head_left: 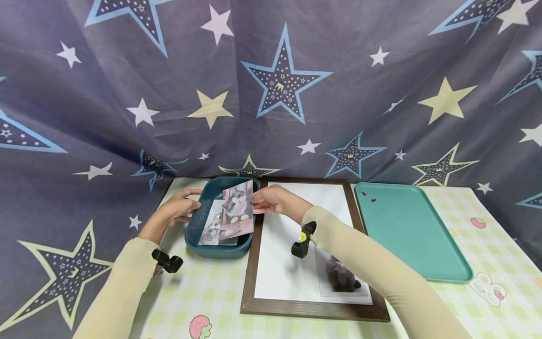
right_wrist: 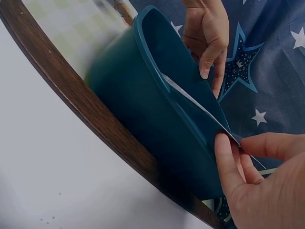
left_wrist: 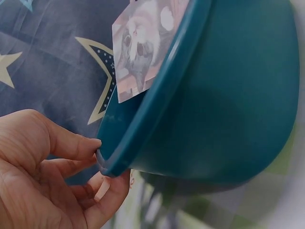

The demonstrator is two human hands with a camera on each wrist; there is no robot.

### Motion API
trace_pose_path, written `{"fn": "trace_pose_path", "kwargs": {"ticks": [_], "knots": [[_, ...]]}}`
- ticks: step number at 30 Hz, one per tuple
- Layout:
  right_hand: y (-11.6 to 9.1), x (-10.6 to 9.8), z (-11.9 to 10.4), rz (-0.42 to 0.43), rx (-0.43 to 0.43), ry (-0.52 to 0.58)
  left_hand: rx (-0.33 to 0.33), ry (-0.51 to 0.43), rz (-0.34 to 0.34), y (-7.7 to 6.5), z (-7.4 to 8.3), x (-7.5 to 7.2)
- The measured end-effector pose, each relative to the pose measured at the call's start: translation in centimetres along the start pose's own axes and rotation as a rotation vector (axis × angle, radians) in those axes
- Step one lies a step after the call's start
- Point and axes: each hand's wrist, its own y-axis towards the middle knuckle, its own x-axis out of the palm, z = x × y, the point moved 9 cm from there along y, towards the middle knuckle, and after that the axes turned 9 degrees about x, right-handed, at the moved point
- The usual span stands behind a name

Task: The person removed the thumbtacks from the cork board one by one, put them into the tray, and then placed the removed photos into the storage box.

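Note:
My right hand (head_left: 277, 200) pinches the right edge of a cat photo (head_left: 239, 207), thumb against fingers. The photo is held tilted above a deep teal plastic bin (head_left: 220, 253). From the right wrist view, the photo shows nearly edge-on (right_wrist: 190, 99) over the bin's rim. My left hand (head_left: 177, 207) grips the bin's left rim; in the left wrist view the thumb (left_wrist: 83, 145) is at the top of the rim and the fingers curl beneath it. Inside the bin lies another cat photo (head_left: 210, 230), partly covered by the held one.
Right of the bin lies a white board with a brown wooden frame (head_left: 313, 309). A photo of a dark cat (head_left: 340, 277) is at its lower right, partly behind my right sleeve. Farther right, a green tray (head_left: 410, 230) holds red pushpins (head_left: 373, 200). A star-patterned curtain (head_left: 258, 136) hangs behind.

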Motion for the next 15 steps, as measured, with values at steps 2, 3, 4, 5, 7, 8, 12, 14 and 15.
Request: {"fn": "trace_pose_path", "kwargs": {"ticks": [2,3,4,5,7,8,12,14,15], "knots": [[0.05,0.02,0.03,0.000,0.001,-0.001,0.000,0.000,0.002,-0.05,-0.03,-0.04],[0.08,0.06,0.04,-0.001,0.002,-0.002,-0.003,-0.001,0.004,-0.10,-0.04,-0.08],[0.10,0.07,0.06,-0.002,0.003,-0.003,-0.005,-0.001,0.005,-0.15,-0.04,-0.11],[0.12,0.10,0.06,-0.002,0.003,-0.004,-0.004,0.000,0.004,-0.20,-0.03,-0.13],[0.17,0.11,0.06,-0.003,0.003,-0.003,-0.007,-0.001,0.005,-0.24,-0.04,-0.15],[0.18,0.10,0.06,-0.003,0.002,-0.003,-0.008,-0.002,0.007,-0.24,-0.04,-0.15],[0.24,0.01,0.06,0.001,-0.001,0.008,-0.005,-0.004,0.006,-0.19,0.07,0.01],[0.29,-0.06,0.13,0.005,0.000,0.011,0.000,-0.004,0.004,-0.16,0.09,0.05],[0.31,-0.09,0.16,0.007,0.001,0.012,0.001,-0.006,0.004,-0.16,0.09,0.06]]}}
